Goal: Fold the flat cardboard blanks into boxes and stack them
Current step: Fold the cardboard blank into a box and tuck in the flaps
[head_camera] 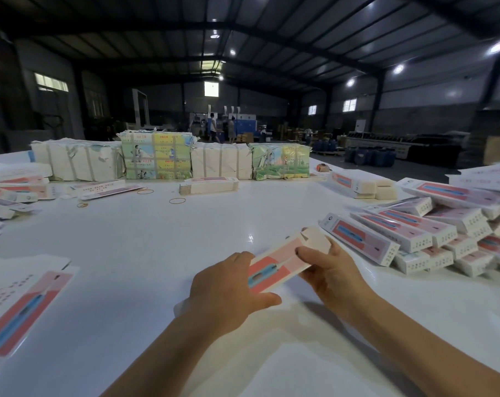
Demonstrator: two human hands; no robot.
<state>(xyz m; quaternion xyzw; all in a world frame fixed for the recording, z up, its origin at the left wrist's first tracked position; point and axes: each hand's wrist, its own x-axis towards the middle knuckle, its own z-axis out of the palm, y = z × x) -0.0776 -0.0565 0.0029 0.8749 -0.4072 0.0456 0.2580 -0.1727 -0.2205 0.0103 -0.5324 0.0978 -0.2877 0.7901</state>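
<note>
I hold one pink-and-white cardboard blank (277,265) with a blue printed item just above the white table (162,245). My left hand (228,290) grips its near end, thumb underneath and fingers curled over the top. My right hand (329,270) grips the far part, thumb on the printed face, beside the open end flaps (314,236). A flat blank (22,310) lies at the near left. A pile of folded boxes (432,236) is stacked at the right.
Wrapped bundles of blanks (157,159) line the far edge, with a small stack of flat blanks (208,185) in front. Rubber bands (177,200) lie loose mid-table. More boxes and blanks (14,187) sit at the far left. People stand in the distant warehouse.
</note>
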